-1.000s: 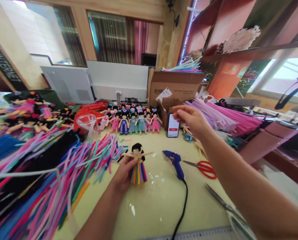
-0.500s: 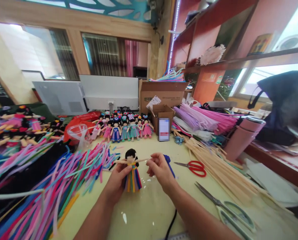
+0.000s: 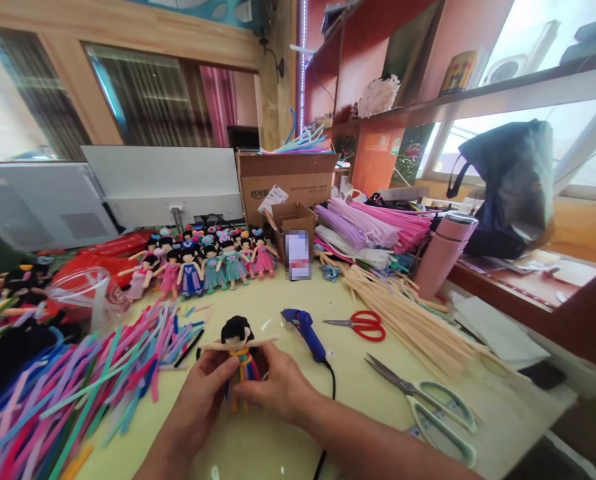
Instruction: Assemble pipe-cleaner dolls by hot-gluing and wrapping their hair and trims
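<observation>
A small pipe-cleaner doll with black hair, beige outstretched arms and a striped skirt stands upright on the yellow table. My left hand grips its body from the left. My right hand closes on the skirt from the right, covering its lower part. A blue glue gun lies just right of my hands, its black cord running toward me.
Loose coloured pipe cleaners cover the left. A row of finished dolls and a phone stand behind. Red scissors, green-handled scissors, beige stems, a pink flask and cardboard boxes fill the right.
My right hand came back from the phone to the doll and now holds its skirt. The view swung to the right and the doll sits lower in it.
</observation>
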The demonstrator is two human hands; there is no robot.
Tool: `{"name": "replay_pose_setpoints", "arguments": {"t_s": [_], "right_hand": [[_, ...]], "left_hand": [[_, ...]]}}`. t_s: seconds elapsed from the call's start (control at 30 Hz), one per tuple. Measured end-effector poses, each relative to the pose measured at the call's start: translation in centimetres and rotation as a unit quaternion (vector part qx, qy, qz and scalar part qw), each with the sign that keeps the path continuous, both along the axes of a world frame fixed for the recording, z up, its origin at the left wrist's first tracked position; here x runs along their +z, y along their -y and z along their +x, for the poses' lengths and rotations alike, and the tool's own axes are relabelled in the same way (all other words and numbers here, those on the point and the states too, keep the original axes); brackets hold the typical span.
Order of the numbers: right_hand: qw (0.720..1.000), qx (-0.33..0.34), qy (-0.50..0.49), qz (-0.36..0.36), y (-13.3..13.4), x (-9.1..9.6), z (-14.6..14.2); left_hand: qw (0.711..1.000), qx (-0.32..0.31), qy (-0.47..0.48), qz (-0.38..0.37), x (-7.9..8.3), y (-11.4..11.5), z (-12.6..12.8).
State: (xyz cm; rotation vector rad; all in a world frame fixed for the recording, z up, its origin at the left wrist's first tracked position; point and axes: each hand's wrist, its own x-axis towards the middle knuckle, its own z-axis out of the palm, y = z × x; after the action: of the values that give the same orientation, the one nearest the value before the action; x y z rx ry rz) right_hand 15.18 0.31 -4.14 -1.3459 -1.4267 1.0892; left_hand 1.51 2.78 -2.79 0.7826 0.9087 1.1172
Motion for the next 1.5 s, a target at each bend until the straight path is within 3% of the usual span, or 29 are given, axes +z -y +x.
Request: {"name": "replay_pose_setpoints", "arguments": {"t_s": [0.33,0.57,0.83,0.93,1.07,1.23,1.37,1.5], "right_hand": [[0.996,-0.017,0.082,0.025,0.6,1.9,0.1],[0.995,-0.014,0.095,0.038,0.5,1.7,0.3],[0.999,0.007,0.029,0.037,0.4,0.8,0.3],[0.998,0.032,-0.044,0.040,0.3,0.2,0.3],[0.985,0.051,-0.165,0.016,0.0,-0.1,0.3],[0.981,0.046,-0.189,-0.012,-0.1,-0.1,0.5],[0.985,0.048,-0.166,0.007,0.1,-0.3,0.5],[0.988,0.061,-0.140,0.017,0.4,-0.4,0.2]], "left_hand": [[0.996,0.032,-0.076,0.033,0.7,0.0,0.2],[0.992,0.033,-0.111,0.050,0.3,0.0,0.0],[0.993,0.044,-0.081,0.078,-0.2,-0.2,-0.1],[0.993,0.038,-0.064,0.094,0.0,0.1,0.0],[0.996,0.035,-0.039,0.078,0.3,0.2,-0.2],[0.996,0.046,-0.053,0.060,0.2,0.1,-0.7],[0.998,0.022,-0.033,0.056,0.2,0.2,-0.6],[0.997,-0.063,-0.005,0.051,0.5,0.8,-0.1]]}}
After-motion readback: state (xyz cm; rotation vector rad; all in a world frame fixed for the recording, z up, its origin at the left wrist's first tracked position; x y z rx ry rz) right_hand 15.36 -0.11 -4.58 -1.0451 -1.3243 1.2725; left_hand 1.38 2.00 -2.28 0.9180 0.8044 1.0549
